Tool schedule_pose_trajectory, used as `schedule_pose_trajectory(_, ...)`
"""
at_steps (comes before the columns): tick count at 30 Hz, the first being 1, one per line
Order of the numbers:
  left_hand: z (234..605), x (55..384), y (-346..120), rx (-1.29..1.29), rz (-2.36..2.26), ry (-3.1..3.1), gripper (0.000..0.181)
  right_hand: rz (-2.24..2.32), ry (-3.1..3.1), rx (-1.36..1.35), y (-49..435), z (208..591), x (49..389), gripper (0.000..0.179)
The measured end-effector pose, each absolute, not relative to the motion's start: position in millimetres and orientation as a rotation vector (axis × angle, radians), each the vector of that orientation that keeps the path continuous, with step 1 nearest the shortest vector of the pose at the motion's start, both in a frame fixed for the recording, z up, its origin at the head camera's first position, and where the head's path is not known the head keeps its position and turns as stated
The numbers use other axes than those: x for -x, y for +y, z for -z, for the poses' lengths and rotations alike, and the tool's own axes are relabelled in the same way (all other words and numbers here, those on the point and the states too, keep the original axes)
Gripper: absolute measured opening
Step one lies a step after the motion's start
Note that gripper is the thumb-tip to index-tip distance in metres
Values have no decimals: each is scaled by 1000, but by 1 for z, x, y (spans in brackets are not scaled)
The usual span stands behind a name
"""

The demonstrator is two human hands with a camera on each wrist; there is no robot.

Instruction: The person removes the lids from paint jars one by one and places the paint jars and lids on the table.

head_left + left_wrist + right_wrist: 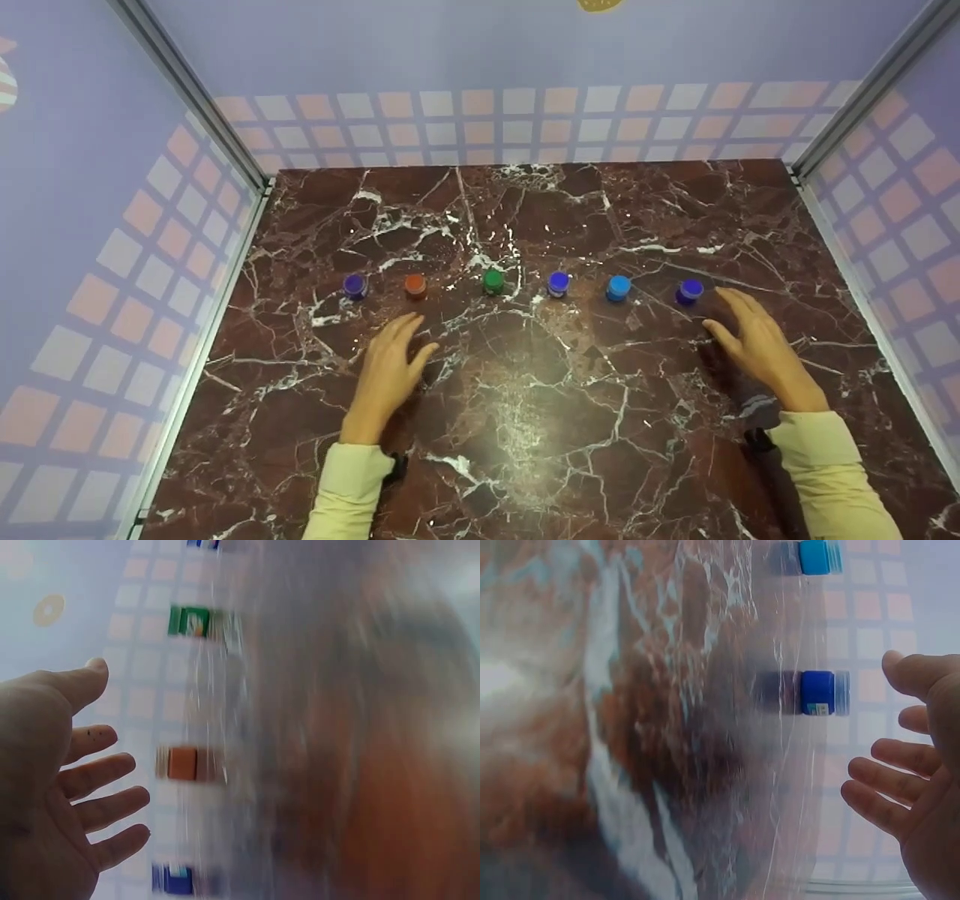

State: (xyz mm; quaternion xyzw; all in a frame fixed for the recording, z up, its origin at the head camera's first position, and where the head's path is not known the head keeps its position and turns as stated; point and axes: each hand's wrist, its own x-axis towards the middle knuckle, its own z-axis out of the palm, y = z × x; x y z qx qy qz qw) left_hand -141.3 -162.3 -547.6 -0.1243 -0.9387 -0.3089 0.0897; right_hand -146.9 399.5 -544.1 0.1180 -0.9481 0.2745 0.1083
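Small coloured jars that look like paint pots stand in a row across the table. From left to right they are a purple jar (355,286), an orange-red jar (415,286), a green jar (493,281), a violet-blue jar (558,283), a light blue jar (619,288) and a dark blue jar (690,292). My left hand (388,367) hovers just in front of the orange-red jar, fingers and thumb spread, holding nothing. Over on the right, my right hand (761,349) has its fingertips close beside the dark blue jar; its palm is bare in the right wrist view.
The jars share a dark red marble-patterned table (517,420) with white veins. Light purple panels with pink and white squares enclose it at the back wall (480,60), the left wall (75,262) and the right wall (900,187). Small white flecks dot the tabletop behind the jars.
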Motion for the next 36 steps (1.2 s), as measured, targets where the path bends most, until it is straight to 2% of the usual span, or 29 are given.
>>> schedule_pose_trajectory(18,548,150,-79,647,941,-2773,44,-799,-2706,-356,387,559,178,48)
schedule_pose_trajectory(28,555,149,-37,675,966,-2746,38,-746,-2696,-389,381,566,199,49)
schedule_pose_trajectory(36,561,149,-14,692,945,-2739,37,-718,-2768,-353,375,568,201,46)
